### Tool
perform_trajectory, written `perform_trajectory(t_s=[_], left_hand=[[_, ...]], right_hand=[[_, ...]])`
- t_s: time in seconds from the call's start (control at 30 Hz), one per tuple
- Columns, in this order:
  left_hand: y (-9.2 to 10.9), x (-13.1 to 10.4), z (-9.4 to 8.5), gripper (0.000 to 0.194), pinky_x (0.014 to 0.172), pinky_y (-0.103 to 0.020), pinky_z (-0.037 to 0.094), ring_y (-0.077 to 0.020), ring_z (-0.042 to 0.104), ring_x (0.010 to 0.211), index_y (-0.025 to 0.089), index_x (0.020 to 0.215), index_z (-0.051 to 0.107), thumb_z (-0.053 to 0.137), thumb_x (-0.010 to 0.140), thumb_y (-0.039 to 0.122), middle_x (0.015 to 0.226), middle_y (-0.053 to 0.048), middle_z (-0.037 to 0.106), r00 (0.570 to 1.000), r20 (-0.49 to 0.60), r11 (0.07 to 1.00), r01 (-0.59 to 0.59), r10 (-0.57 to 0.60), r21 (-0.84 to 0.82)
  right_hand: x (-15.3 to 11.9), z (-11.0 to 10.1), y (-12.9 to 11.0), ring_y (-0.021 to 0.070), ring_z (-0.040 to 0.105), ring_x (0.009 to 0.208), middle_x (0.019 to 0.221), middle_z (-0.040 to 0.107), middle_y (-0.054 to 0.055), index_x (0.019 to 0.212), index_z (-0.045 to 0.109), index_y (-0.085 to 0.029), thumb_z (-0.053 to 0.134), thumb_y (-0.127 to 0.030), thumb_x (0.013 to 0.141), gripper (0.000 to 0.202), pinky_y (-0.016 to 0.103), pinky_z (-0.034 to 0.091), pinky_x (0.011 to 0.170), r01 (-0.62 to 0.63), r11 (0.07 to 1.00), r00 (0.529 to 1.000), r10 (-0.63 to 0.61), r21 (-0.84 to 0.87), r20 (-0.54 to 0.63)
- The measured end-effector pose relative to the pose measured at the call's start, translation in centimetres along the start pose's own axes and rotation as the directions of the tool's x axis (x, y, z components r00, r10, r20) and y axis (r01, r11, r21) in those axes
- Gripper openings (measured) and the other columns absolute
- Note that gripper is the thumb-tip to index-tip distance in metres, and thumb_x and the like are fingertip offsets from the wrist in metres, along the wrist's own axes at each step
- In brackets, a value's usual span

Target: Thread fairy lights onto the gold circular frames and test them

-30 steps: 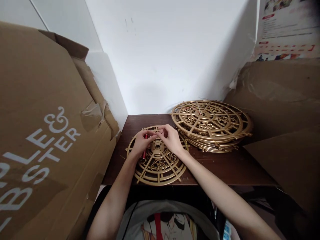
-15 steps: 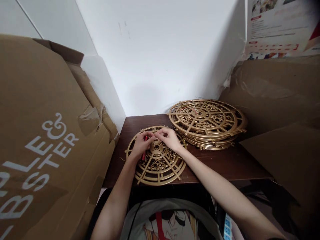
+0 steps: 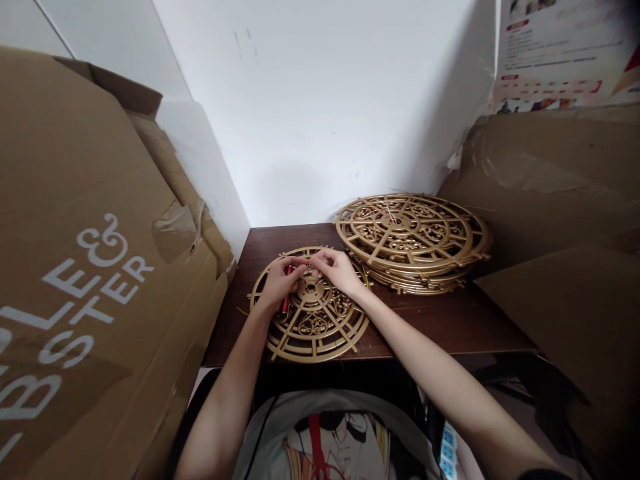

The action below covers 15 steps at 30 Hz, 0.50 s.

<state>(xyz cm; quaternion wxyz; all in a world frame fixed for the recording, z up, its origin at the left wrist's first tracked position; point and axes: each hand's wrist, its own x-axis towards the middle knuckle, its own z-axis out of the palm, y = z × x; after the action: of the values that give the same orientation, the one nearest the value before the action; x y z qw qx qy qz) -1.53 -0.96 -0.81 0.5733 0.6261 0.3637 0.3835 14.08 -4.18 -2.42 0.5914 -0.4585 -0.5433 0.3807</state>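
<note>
A round gold openwork panel (image 3: 312,304) with scroll patterns lies flat in front of me. Over its upper left part, my left hand (image 3: 280,283) is closed around a slim red-handled tool (image 3: 285,306), whose working end is hidden; its thumb and forefinger also come together near the panel's hub. My right hand (image 3: 338,273) is pinched at the far side of the hub, fingertips almost touching those of the left. Thin wire seems to run between the fingertips, too fine to make out clearly.
Behind and to the right, several similar gold panels (image 3: 411,257) are stacked on the dark brown table (image 3: 430,327). Large cardboard boxes flank me, one on the left (image 3: 115,320) and one on the right (image 3: 560,200). A white wall (image 3: 320,113) closes the back.
Both hands stay at the hub with small finger movements; the right fingertips have shifted slightly closer to the left ones. The whole view has moved a little.
</note>
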Motion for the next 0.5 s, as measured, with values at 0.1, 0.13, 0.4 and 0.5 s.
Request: perform_trajectory(t_s=[0.1,0.13,0.4,0.5], left_hand=[[-0.07,0.13,-0.03,0.037,0.037,-0.015,0.021,-0.0008,0.030,0.039,0.010,0.085,0.068,0.077,0.063,0.038,0.052,0.007,0.046,1.000,-0.015,0.999,0.026,-0.026,-0.028],[-0.12,0.20,-0.04,0.037,0.037,-0.014,0.020,-0.0005,0.030,0.039,0.010,0.083,0.067,0.078,0.062,0.038,0.052,0.006,0.047,0.999,-0.023,0.998,0.031,-0.033,-0.050],[-0.47,0.69,-0.22,0.037,0.035,-0.013,0.019,-0.0006,0.027,0.038,0.012,0.077,0.063,0.083,0.057,0.037,0.045,0.009,0.040,0.997,-0.069,0.982,0.013,-0.027,-0.188],[-0.51,0.69,-0.26,0.036,0.035,-0.013,0.019,-0.0008,0.028,0.038,0.012,0.077,0.063,0.082,0.058,0.036,0.046,0.009,0.040,0.997,-0.078,0.983,0.011,-0.025,-0.183]], right_hand=[[0.00,0.21,0.21,0.0107,0.060,0.050,0.058,0.065,0.000,0.074,0.060,-0.016,0.066,-0.047,0.077,0.032,0.022,0.048,0.051,-0.019,0.999,1.000,0.018,0.048,0.018],[0.01,0.28,0.31,0.0106,0.060,0.049,0.059,0.065,0.000,0.074,0.059,-0.016,0.066,-0.048,0.077,0.033,0.022,0.048,0.049,-0.033,0.997,0.999,0.031,0.069,0.025],[0.08,0.51,0.49,0.0140,0.068,0.055,0.070,0.070,0.003,0.079,0.059,-0.016,0.068,-0.050,0.076,0.035,0.021,0.050,0.046,-0.075,0.982,0.995,0.062,0.171,0.082],[0.05,0.58,0.42,0.0142,0.067,0.056,0.071,0.069,0.003,0.081,0.061,-0.016,0.066,-0.049,0.078,0.033,0.022,0.050,0.048,-0.054,0.991,0.991,0.038,0.120,0.130]])
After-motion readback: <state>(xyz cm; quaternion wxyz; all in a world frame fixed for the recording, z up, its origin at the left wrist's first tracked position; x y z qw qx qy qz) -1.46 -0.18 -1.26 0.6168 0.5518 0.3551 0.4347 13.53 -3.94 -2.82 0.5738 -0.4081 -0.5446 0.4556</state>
